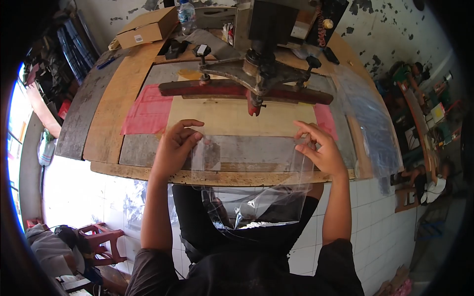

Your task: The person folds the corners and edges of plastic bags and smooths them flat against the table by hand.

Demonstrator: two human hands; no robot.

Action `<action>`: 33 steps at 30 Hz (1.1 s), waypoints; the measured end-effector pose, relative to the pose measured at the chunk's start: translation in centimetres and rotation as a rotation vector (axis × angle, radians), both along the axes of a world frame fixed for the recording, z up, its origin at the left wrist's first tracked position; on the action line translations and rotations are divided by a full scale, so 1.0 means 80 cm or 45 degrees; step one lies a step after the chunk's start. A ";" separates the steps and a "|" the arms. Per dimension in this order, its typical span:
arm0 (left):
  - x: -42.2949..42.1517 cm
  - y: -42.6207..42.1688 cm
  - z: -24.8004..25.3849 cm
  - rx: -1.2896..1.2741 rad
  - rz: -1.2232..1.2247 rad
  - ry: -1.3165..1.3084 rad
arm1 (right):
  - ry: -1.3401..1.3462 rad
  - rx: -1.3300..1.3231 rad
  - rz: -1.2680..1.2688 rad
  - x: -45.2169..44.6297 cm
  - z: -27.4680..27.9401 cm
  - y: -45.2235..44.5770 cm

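A clear plastic sheet (252,197) hangs over the table's front edge, its lower part above my lap. My left hand (178,143) is at the sheet's upper left corner, thumb and fingers bent towards each other. At the upper right corner, my right hand (320,145) pinches the sheet between thumb and fingers. Just beyond both hands lies a pale yellow board (227,118) with pink strips (148,109) at its ends. Above that board stands a dark metal press (259,74) with a red bar (197,89).
A cardboard box (148,27) and a water bottle (187,17) stand at the back left. More clear plastic (368,118) lies along the table's right side. A red stool (103,241) is on the floor at left. Other people (434,185) are at far right.
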State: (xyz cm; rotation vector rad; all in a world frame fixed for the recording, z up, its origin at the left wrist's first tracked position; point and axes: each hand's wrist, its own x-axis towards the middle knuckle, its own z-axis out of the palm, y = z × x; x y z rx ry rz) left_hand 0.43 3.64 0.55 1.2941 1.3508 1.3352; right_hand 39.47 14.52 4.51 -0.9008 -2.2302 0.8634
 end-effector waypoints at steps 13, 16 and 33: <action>-0.002 0.001 -0.002 0.015 -0.031 0.020 | -0.090 0.054 0.242 -0.004 0.012 0.016; -0.001 0.000 0.001 0.006 -0.036 0.027 | -0.152 -0.080 0.225 -0.002 0.013 0.020; 0.003 0.000 0.005 -0.018 0.007 0.021 | 0.139 -0.362 0.338 0.035 0.015 0.009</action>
